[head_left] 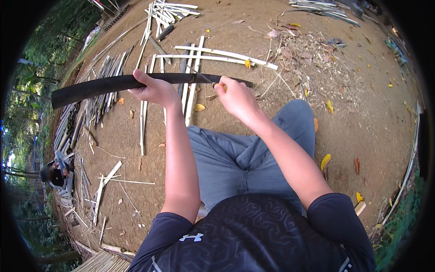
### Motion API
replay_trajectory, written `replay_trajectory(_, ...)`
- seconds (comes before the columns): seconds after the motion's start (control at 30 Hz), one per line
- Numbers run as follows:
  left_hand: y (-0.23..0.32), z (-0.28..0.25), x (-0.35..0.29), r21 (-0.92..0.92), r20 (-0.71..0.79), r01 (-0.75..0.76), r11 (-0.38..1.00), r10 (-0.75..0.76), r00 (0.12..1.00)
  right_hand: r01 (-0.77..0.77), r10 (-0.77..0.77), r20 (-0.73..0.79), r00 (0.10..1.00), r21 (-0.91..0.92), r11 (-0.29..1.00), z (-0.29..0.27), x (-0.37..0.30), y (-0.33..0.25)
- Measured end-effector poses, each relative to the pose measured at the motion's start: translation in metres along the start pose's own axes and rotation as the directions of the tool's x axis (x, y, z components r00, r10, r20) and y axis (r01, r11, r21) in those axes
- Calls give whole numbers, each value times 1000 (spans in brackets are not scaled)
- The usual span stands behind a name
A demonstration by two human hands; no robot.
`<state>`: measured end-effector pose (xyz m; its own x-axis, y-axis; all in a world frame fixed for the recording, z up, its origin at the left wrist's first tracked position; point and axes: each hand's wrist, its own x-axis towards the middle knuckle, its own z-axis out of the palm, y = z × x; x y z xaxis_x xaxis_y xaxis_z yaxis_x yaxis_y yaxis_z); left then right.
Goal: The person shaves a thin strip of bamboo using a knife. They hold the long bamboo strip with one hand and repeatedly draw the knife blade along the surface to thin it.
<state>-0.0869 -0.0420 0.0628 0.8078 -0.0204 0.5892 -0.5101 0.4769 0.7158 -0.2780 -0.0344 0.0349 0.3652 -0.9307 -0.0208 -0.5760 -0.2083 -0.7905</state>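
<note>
A long dark pole (97,87), which looks like bamboo, lies crosswise in front of me above my bent legs. My left hand (156,92) is wrapped round it left of its middle, with the thumb up over its top. Toward the pole's narrower right end, my right hand (239,99) closes on the yellowish handle of a knife (205,79). The thin blade slants up and left from my fist and crosses the pole close to a ring-like joint. My right palm hides most of the handle.
Pale split strips (217,57) lie crossed on the dirt just beyond the pole. A stack of thin sticks (102,88) and dark poles (68,127) lies to the left. Nearby at the left, another person (61,177) sits low. Yellow leaves (325,162) dot the ground at right.
</note>
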Motion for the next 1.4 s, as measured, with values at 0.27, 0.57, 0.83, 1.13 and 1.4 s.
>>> replay_trajectory(0.27,1,-2,1,4,25,6,1000,-6,1000,128,-124,-102,987,32,991,13,12,-17)
replay_trajectory(0.57,5,1,-7,-5,-10,-13,1000,13,1000,3,-11,125,992,66,998,6,14,0)
replay_trajectory(0.83,5,-1,-10,-16,2,23,1000,-23,1000,-91,91,-1,996,67,994,10,9,20)
replay_trajectory(1.13,1,0,-4,1,-35,1,1000,-1,999,-158,158,-71,985,1,987,18,8,23)
replay_trajectory(1.4,-7,-11,1,55,-76,-1,999,5,997,-199,188,-108,976,-98,975,21,15,26)
